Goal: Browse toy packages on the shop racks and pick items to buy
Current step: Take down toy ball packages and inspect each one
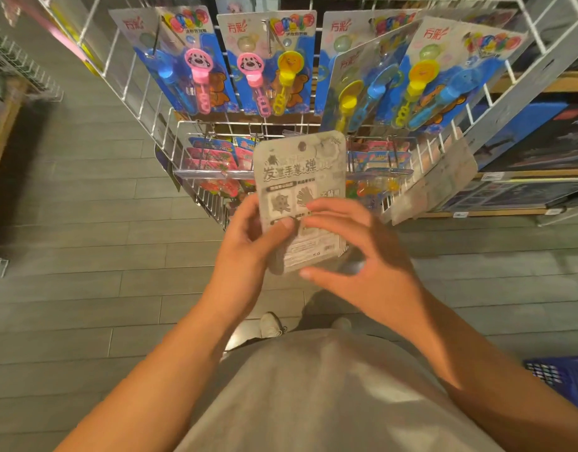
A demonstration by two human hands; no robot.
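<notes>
Up front, one grey blister-card package [300,190], its plain back facing the camera and printed with large Chinese characters reading roughly 发泄手掌弹, is pinched near its lower left edge by the left hand [248,236]. The right hand [362,252] hovers spread-fingered against its lower right, gripping nothing. Behind, five bubble-wand cards [268,63] hang on the white wire rack [134,93], each showing a red logo I read as 方彩.
</notes>
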